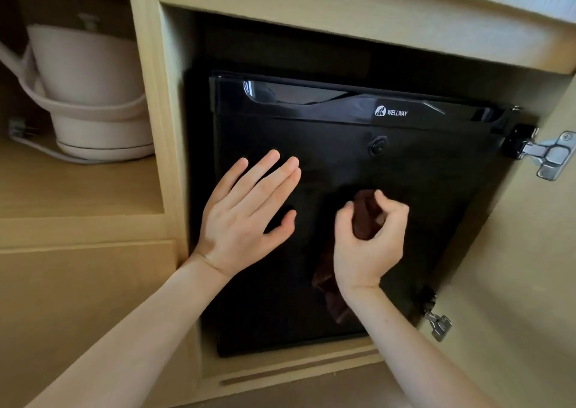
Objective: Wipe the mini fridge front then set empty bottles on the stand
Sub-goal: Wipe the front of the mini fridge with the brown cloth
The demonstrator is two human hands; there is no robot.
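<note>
The right-hand compartment of the wooden cabinet [170, 120] holds the mini fridge [420, 198], a black unit with its door closed; it fills most of the niche and stands on the niche floor. The left-hand compartment holds 1 white kettle [90, 73] seated on its round base [103, 150] on the shelf [78, 189], with a pale cord [34, 147] trailing off to the left. Your left hand [246, 220] lies flat on the fridge front left of centre, its fingers straight, released and slightly spread, grasping nothing. Your right hand [371, 245] is at the middle of the door, its fingers curled round a bunched dark brown cloth [363, 214]; the loose end of the cloth hangs down past your wrist against the door. Whether the bunched part touches the door cannot be told. The fridge front is glossy, with a recessed handle [296, 94] along its top edge, the WELLWAY logo [391, 112] to the right of that and a round lock [378, 146] just below the logo. The cabinet surfaces are light wood throughout. The cabinet door [530, 283] stands open at the right, carried on 2 metal hinges, the upper hinge [548, 155] and the lower hinge [438, 323]. Both forearms reach in from the lower edge of the view and cover part of the lower door.
</note>
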